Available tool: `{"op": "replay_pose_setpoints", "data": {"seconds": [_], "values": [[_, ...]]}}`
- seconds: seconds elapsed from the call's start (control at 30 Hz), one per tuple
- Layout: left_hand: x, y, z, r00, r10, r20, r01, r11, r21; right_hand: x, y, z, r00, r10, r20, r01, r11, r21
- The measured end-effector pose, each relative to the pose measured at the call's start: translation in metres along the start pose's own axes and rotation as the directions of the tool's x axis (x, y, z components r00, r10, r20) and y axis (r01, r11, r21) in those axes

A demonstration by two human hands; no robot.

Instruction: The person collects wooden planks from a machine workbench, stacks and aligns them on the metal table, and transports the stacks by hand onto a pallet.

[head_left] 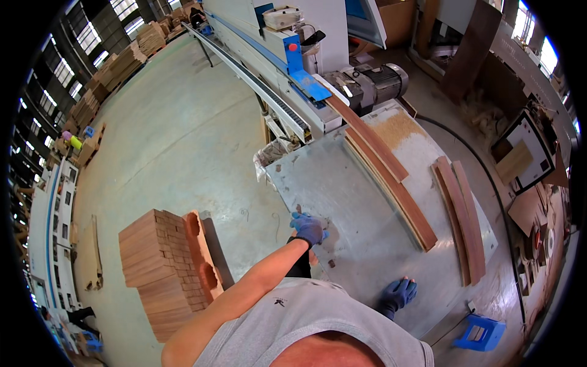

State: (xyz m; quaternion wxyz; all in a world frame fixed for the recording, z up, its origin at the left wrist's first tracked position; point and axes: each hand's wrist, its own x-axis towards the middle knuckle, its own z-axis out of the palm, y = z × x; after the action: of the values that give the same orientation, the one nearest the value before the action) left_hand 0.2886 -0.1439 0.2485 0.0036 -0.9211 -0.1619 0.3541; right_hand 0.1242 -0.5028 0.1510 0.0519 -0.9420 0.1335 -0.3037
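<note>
My left hand, in a blue glove, is at the left edge of the grey metal table. Its fingers are spread and nothing shows in them. Lower right, my right hand rests on the tabletop near the front, in a dark blue glove with bare fingertips; its fingers lie extended and hold nothing visible. Beyond it lies a stack of long reddish-brown wood strips. A single strip overlaps that stack and reaches back to the blue guard of a machine. More wood strips lie along the table's right side.
Sawdust covers the table's far corner, near an electric motor. A roller rail runs along the machine. Stacked wood blocks stand on the floor at left. A blue stool and a black cable are at right.
</note>
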Motion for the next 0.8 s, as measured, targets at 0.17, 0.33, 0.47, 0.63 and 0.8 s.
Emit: {"op": "replay_pose_setpoints", "data": {"seconds": [0.17,0.33,0.47,0.63,0.8], "values": [[-0.002,-0.001,0.002,1.000,-0.011,0.012,0.011,1.000,0.002,-0.003,0.001,0.000,1.000,-0.012,-0.023,0.012,1.000,0.002],[0.001,0.003,0.003,0.999,0.002,0.034,-0.003,1.000,0.029,-0.011,0.009,0.002,0.999,0.027,0.042,-0.028,0.999,0.034],[0.012,0.002,0.016,0.998,0.021,-0.052,-0.019,0.999,0.043,-0.006,0.007,0.001,0.993,0.073,0.097,-0.078,0.996,0.046],[0.017,-0.005,0.018,0.990,0.063,-0.128,-0.060,0.998,0.031,-0.001,0.005,0.006,0.995,0.054,0.081,-0.058,0.998,0.039],[0.007,0.001,0.009,0.998,0.007,-0.065,-0.006,1.000,0.016,-0.003,0.003,0.001,0.991,0.078,0.112,-0.082,0.996,0.026]]}}
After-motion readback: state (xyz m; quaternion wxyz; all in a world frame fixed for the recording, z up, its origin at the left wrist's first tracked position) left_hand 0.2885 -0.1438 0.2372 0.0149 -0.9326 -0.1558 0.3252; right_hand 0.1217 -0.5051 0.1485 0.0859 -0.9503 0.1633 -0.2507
